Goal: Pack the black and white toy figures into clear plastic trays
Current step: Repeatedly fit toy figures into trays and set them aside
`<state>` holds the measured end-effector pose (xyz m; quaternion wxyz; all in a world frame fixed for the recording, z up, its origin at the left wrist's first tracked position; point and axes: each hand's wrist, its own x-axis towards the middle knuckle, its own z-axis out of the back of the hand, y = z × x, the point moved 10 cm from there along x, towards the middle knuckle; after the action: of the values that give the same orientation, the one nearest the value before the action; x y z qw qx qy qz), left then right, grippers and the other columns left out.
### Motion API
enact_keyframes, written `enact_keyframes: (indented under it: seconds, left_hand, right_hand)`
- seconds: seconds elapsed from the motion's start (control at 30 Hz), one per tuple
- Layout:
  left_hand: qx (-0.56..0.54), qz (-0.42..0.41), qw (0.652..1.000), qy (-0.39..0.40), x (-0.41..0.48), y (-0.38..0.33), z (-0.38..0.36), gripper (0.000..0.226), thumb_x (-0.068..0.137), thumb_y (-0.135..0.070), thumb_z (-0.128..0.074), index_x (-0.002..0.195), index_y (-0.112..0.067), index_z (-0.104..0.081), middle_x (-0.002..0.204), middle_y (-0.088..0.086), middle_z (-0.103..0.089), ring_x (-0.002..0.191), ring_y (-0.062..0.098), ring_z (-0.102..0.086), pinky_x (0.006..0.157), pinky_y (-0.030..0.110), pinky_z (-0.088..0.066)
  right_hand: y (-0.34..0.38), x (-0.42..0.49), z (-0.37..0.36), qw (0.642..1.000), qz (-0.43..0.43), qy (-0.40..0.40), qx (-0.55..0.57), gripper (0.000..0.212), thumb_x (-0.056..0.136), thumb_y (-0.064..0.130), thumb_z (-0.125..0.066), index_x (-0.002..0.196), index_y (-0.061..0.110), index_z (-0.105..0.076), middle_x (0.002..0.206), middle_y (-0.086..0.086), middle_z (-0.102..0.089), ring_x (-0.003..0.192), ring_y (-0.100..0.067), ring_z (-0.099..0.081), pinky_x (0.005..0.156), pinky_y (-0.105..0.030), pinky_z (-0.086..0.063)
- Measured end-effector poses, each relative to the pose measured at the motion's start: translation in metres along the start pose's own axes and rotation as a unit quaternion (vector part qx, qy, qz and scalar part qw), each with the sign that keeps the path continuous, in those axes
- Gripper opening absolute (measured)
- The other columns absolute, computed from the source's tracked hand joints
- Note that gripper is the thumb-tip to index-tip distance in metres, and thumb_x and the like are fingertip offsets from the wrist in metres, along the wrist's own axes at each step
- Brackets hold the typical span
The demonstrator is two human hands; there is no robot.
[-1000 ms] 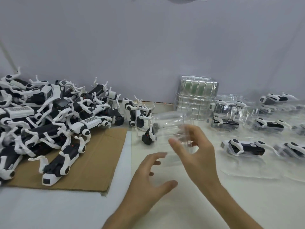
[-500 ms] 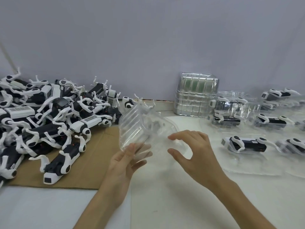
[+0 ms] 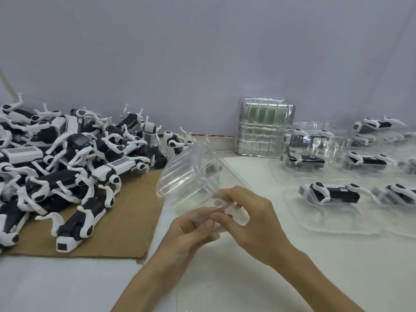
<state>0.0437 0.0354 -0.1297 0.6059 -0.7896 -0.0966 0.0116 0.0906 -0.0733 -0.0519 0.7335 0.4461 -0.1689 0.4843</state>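
- Head view: our left hand (image 3: 191, 229) and right hand (image 3: 255, 219) both pinch the clear ribbed plastic tray (image 3: 189, 176), tilted, at centre frame.
- Black-and-white toy figures (image 3: 67, 158) heap on brown cardboard (image 3: 126, 221), left.

We log loose black-and-white figures (image 3: 67, 167) heaped at left, legs tangled. One empty clear tray (image 3: 186, 176) is raised at centre, tilted. A stack of nested trays (image 3: 263, 134) stands behind it. Filled trays (image 3: 331, 199), one figure each, lie at right.
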Motion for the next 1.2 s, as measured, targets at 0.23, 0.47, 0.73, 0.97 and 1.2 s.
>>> enact_keyframes:
  seconds: [0.23,0.47,0.73,0.97,1.2]
  left_hand:
    - [-0.196,-0.006,0.981,-0.007,0.001,-0.011,0.016,0.035,0.078,-0.009,-0.053,0.104,-0.004,-0.074,0.118,0.021,-0.069,0.112,0.036,-0.066,0.092,0.045,-0.053]
    - [-0.25,0.062,0.963,-0.078,-0.007,-0.004,0.036,0.057,0.083,-0.065,-0.051,0.089,-0.016,-0.079,0.089,0.013,-0.071,0.06,0.025,-0.068,0.055,0.029,-0.057]
    - [-0.17,0.027,0.979,-0.105,-0.007,-0.012,0.039,0.021,0.08,-0.032,-0.061,0.076,-0.02,-0.079,0.073,-0.004,-0.062,0.059,0.009,-0.059,0.057,0.024,-0.053]
    - [-0.121,-0.047,0.99,-0.047,-0.002,-0.025,0.017,0.048,0.053,-0.043,-0.095,0.087,-0.013,-0.079,0.095,0.009,-0.075,0.08,0.02,-0.073,0.068,0.024,-0.057]
    - [-0.039,-0.058,0.996,-0.054,-0.003,-0.023,0.008,0.04,0.077,-0.037,-0.082,0.106,-0.01,-0.076,0.111,0.017,-0.073,0.104,0.028,-0.071,0.079,0.026,-0.056]
  right_hand:
    - [0.007,0.006,0.016,0.996,0.045,-0.031,-0.072,0.027,0.08,0.015,-0.075,0.105,0.026,-0.075,0.123,0.015,-0.064,0.124,-0.008,-0.05,0.105,-0.033,-0.033]
    - [-0.002,0.011,0.027,0.992,0.072,-0.025,-0.103,0.039,0.077,-0.008,-0.076,0.089,0.029,-0.08,0.135,0.002,-0.057,0.127,-0.02,-0.045,0.1,-0.042,-0.043]
    - [-0.023,0.013,0.026,0.992,0.033,0.018,-0.117,0.059,0.075,-0.023,-0.059,0.093,0.028,-0.08,0.137,0.005,-0.058,0.126,-0.016,-0.047,0.101,-0.038,-0.043]
    - [-0.007,0.011,0.033,0.998,-0.046,-0.038,0.026,0.023,0.096,0.041,-0.051,0.107,0.035,-0.07,0.113,0.021,-0.065,0.115,-0.008,-0.057,0.1,-0.029,-0.031]
    - [-0.007,0.003,-0.001,0.982,-0.12,0.017,0.147,0.027,0.078,0.036,-0.081,0.096,0.033,-0.061,0.091,0.013,-0.068,0.082,-0.013,-0.067,0.074,-0.018,-0.049]
